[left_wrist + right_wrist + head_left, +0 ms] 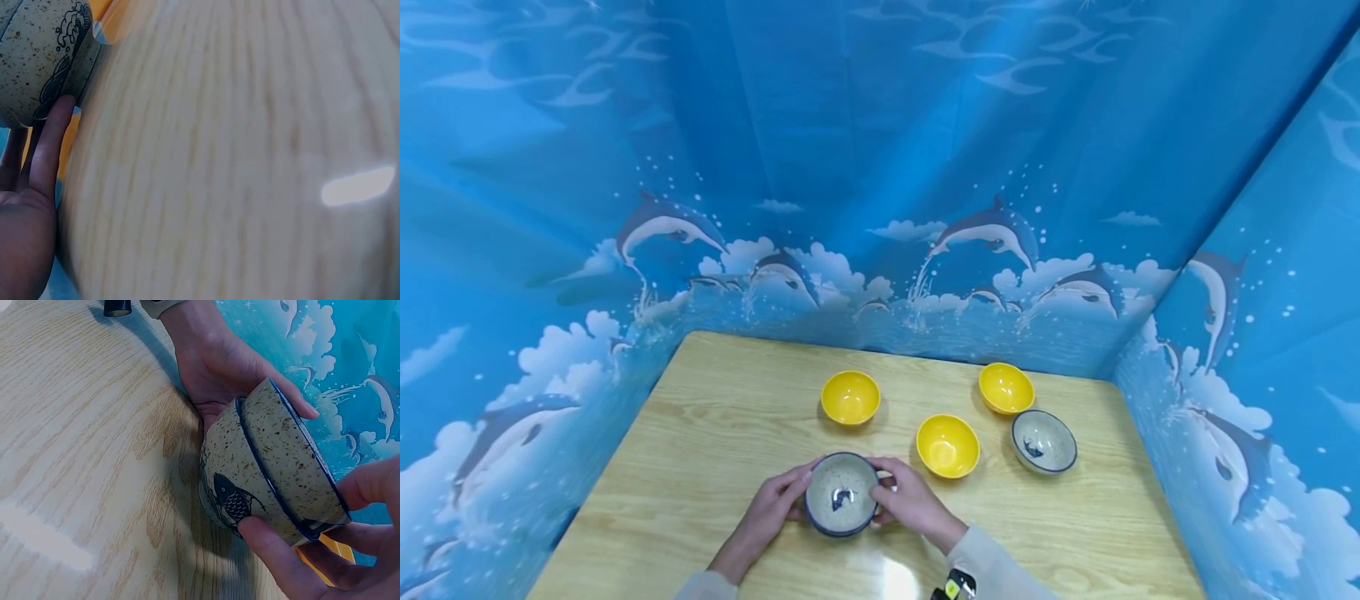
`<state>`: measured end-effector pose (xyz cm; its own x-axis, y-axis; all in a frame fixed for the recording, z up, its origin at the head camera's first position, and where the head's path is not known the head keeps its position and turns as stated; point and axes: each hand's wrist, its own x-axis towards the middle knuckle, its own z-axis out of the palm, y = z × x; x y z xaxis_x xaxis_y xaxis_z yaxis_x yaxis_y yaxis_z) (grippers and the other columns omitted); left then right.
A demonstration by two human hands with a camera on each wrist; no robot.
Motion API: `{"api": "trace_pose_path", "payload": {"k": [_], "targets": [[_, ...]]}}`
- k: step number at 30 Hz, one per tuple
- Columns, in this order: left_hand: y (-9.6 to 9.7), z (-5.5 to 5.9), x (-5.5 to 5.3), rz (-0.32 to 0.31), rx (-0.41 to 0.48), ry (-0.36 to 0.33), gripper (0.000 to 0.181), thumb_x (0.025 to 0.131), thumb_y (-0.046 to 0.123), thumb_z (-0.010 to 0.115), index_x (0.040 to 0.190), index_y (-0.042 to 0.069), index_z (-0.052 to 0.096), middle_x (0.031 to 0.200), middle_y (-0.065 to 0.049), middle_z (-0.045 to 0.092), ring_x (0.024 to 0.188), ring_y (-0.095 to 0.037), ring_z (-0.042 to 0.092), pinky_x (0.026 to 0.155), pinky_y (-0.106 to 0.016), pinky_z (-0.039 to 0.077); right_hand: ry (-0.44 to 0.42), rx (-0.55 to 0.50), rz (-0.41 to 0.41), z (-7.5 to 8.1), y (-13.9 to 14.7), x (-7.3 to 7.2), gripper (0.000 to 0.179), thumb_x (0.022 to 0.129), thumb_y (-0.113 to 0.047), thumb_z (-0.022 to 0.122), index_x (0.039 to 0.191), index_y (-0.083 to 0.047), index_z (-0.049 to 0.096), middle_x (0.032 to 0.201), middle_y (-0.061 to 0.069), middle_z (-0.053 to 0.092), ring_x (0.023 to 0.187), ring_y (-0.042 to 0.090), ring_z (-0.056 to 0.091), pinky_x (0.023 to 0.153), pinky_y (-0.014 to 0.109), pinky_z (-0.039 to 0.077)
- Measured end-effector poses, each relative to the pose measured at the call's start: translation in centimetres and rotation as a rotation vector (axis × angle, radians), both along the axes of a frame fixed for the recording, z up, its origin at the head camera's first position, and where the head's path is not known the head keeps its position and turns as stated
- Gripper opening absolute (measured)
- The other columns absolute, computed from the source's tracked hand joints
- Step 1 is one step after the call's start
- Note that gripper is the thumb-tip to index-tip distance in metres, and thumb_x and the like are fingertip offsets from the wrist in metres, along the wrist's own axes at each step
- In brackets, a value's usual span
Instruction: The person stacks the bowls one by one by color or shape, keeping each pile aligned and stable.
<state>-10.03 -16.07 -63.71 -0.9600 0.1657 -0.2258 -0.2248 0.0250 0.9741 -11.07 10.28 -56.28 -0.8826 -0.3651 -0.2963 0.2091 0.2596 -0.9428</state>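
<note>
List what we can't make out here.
Right wrist view: inside of the lower bowl, covered by the upper bowl stacked in it.
Left wrist view: rest of the left hand, cut off by the left edge.
Head view: dark object, cut off by the bottom edge.

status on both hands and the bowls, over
Left hand, right hand gripping two nested speckled bowls. Third speckled bowl apart, off to the right. Possible obstacle: nearest yellow bowl, just beyond right hand.

Head looks down; close wrist views seemingly share one bowl (226,450).
</note>
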Motion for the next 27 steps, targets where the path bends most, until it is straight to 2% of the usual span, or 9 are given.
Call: {"api": "trace_pose_path", "payload": {"k": [6, 13, 20, 27], "targets": [[-0.13, -0.04, 0.05, -0.014, 0.012, 0.009, 0.051, 0.114, 0.035, 0.058, 0.154, 0.003, 0.059, 0.166, -0.024, 0.048, 0.131, -0.036, 0.069, 0.084, -0.035, 0.069, -0.002, -0.007, -0.004, -0.05, -0.02, 0.07, 0.057, 0.099, -0.002, 0.066, 0.155, 0.001, 0.055, 0.155, 0.030, 0.053, 0.101, 0.023, 0.070, 0.078, 0.047, 0.071], [-0.26, -0.13, 0.07, -0.030, 0.026, 0.010, 0.050, 0.114, 0.033, 0.057, 0.154, 0.003, 0.058, 0.168, -0.022, 0.045, 0.121, -0.011, 0.073, 0.085, -0.036, 0.069, 0.003, -0.013, -0.006, -0.11, -0.01, 0.13, 0.055, 0.101, -0.002, 0.066, 0.155, 0.001, 0.055, 0.155, 0.031, 0.053, 0.101, 0.023, 0.070, 0.079, 0.049, 0.070], [-0.20, -0.08, 0.05, -0.038, 0.029, 0.024, 0.051, 0.115, 0.034, 0.056, 0.155, 0.002, 0.058, 0.166, -0.026, 0.047, 0.133, -0.036, 0.067, 0.087, -0.035, 0.069, 0.009, -0.018, -0.002, -0.17, 0.05, 0.15, 0.054, 0.103, -0.003, 0.065, 0.155, 0.001, 0.054, 0.155, 0.031, 0.052, 0.102, 0.023, 0.070, 0.079, 0.049, 0.071], [-0.29, -0.12, 0.05, -0.044, 0.018, 0.022, 0.051, 0.115, 0.033, 0.055, 0.156, 0.002, 0.056, 0.166, -0.026, 0.047, 0.133, -0.035, 0.067, 0.087, -0.034, 0.069, 0.017, -0.017, 0.003, -0.17, 0.01, 0.23, 0.054, 0.103, -0.003, 0.065, 0.156, -0.001, 0.054, 0.153, 0.030, 0.054, 0.103, 0.023, 0.069, 0.078, 0.048, 0.071]]}}
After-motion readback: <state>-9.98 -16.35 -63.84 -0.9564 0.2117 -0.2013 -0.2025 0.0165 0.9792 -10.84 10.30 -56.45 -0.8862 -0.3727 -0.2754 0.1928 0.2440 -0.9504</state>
